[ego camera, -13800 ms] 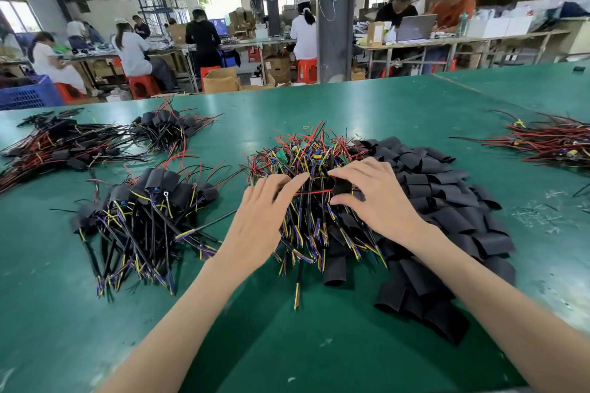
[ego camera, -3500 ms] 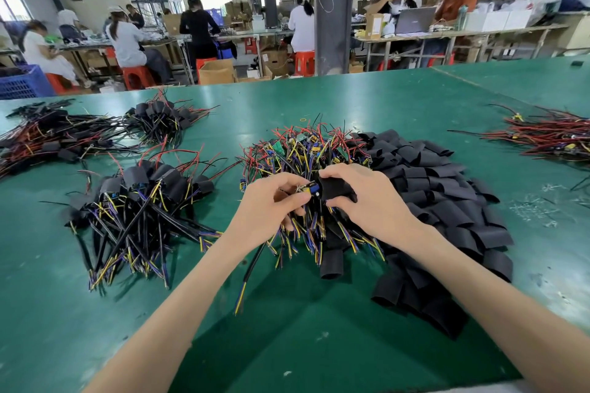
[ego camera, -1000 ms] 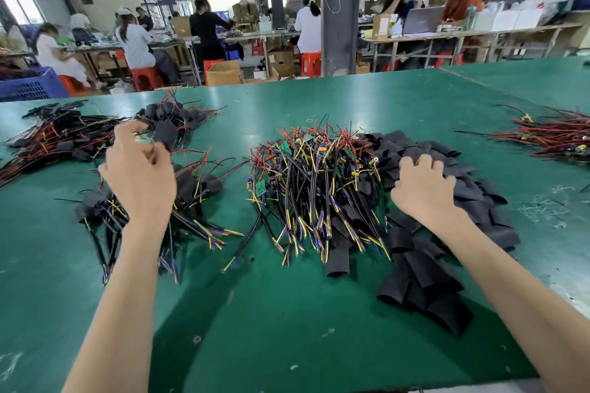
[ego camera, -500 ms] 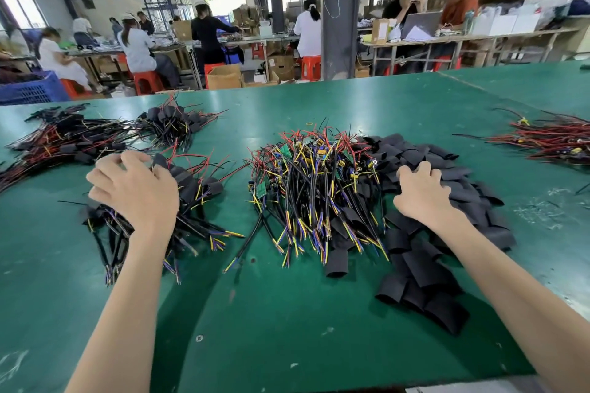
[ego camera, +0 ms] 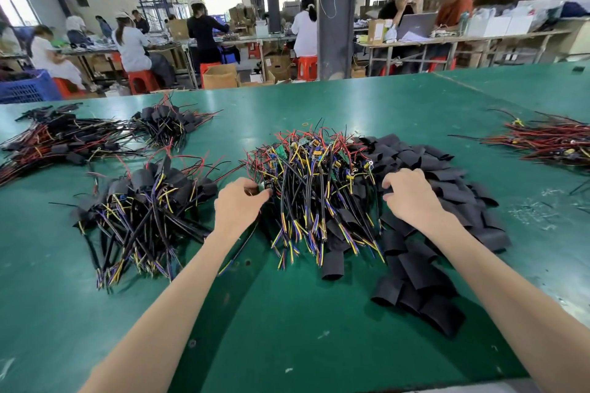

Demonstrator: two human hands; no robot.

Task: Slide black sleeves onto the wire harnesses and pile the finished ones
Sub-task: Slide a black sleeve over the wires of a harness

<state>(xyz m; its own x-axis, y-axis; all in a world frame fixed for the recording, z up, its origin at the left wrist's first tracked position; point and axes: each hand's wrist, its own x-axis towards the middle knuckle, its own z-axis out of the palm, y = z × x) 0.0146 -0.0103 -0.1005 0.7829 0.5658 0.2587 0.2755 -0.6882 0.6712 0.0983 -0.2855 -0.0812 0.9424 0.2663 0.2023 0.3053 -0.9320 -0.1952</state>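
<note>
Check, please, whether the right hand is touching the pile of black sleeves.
Touching: the head view shows the right hand, fingers curled, resting on the sleeve pile.

On the bench (ego camera: 287,344), centre: heap of unsleeved wire harnesses (ego camera: 314,182). Loose sleeves (ego camera: 453,201) piled against its right side. Sleeved harnesses (ego camera: 143,210) stacked left of it, apart. Further harness piles (ego camera: 73,140) behind these, far left. Another bundle (ego camera: 549,143) far right, well apart

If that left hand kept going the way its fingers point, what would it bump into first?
The pile of unsleeved wire harnesses. The left hand points right, with its fingertips at that pile's edge. They seem to touch its wires, though depth is unclear.
</note>
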